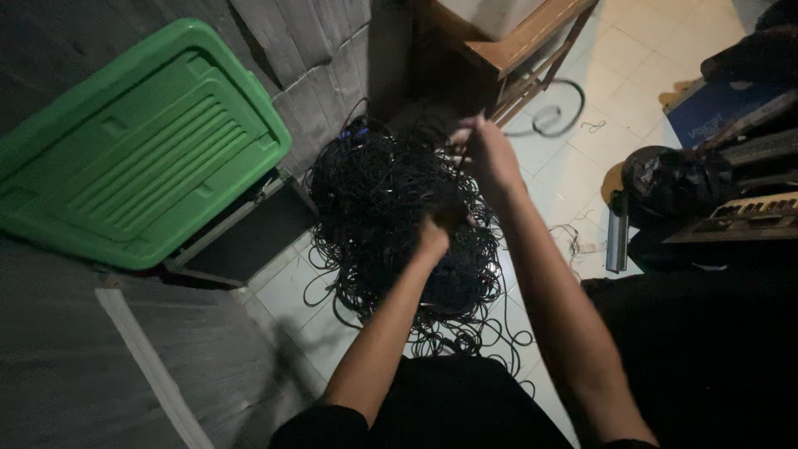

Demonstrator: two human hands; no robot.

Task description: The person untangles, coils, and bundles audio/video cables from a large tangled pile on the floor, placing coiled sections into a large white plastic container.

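Looking down from the head camera, a big messy pile of black wires [391, 216] sits on the tiled floor [632, 58], right in front of the person. The left hand [438, 229] is down in the pile, and its fingers look closed around a bunch of wires. The right hand [486, 150] is higher up, with its fingers pinched shut on a thin wire it lifts out of the heap. It looks like the wires are being pulled apart, and the job seems only just begun. The next pull should be slow, so the knots do not get tighter. A green lid [141, 150] leans by the wall, left of the pile. A wooden table [515, 46] stands behind it.
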